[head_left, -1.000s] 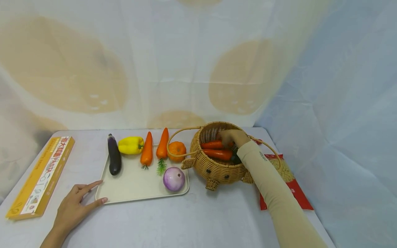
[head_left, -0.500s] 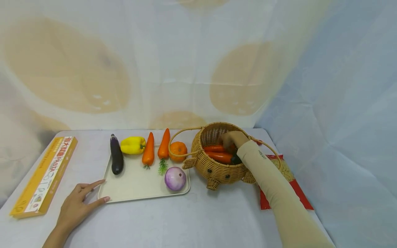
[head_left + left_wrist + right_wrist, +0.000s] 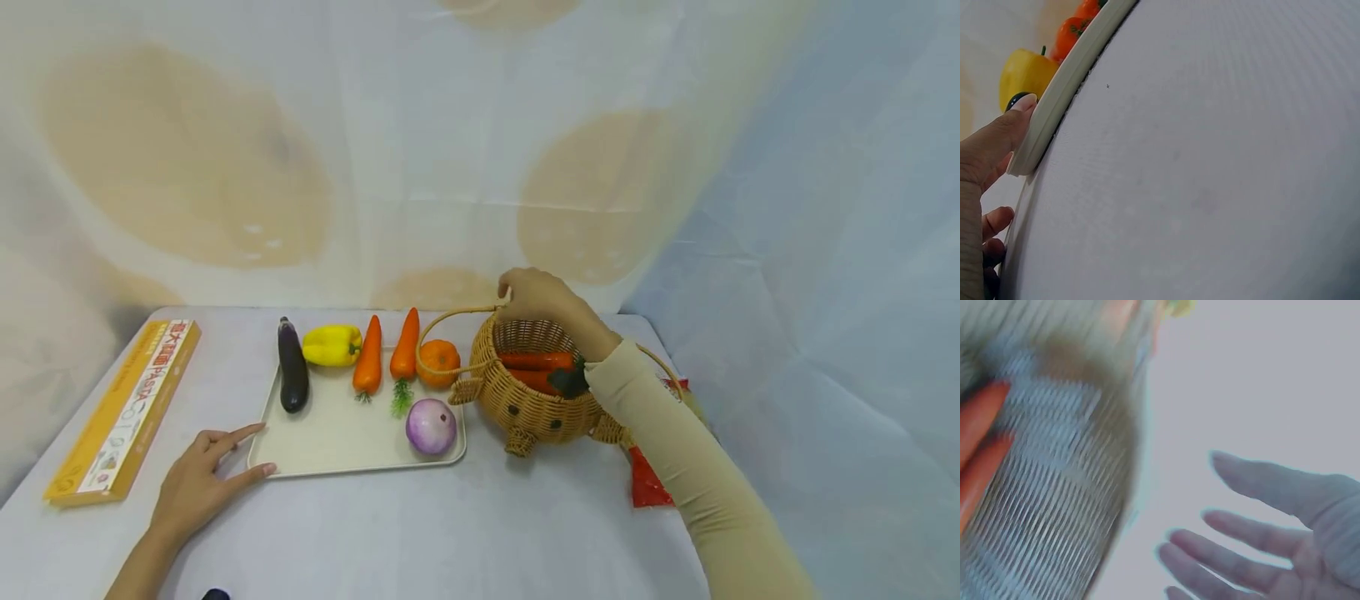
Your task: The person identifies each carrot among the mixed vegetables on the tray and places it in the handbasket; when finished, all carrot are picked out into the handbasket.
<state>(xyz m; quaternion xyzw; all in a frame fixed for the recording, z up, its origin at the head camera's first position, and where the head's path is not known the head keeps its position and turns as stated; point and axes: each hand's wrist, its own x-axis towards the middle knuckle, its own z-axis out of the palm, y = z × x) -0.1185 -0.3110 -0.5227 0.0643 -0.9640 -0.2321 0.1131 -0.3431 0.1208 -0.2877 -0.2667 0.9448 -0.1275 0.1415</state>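
Observation:
My left hand [image 3: 193,482] rests at the near-left corner of a cream tray [image 3: 322,454], index finger at one edge and thumb at the other. In the left wrist view the thumb lies on the tray's rim. On the tray are an eggplant [image 3: 293,371], a yellow bell pepper [image 3: 332,345], two carrots [image 3: 367,358], a small pumpkin [image 3: 438,363] and a purple onion [image 3: 431,427]. My right hand [image 3: 542,298] hovers over the back rim of a wicker basket [image 3: 540,421], holding nothing. Orange-red carrots [image 3: 536,362] and a dark green piece [image 3: 572,382] lie inside the basket.
A yellow pasta box [image 3: 123,412] lies at the table's left side. To the right, a red packet [image 3: 648,482] is partly hidden by the right sleeve. The basket's left handle loop [image 3: 450,315] leans out over the pumpkin. White patterned cloth [image 3: 420,208] hangs behind the table.
My right hand has risen out of the basket to above its back rim, moving left and away. The left hand stays at the tray corner. The whole head view has shifted slightly.

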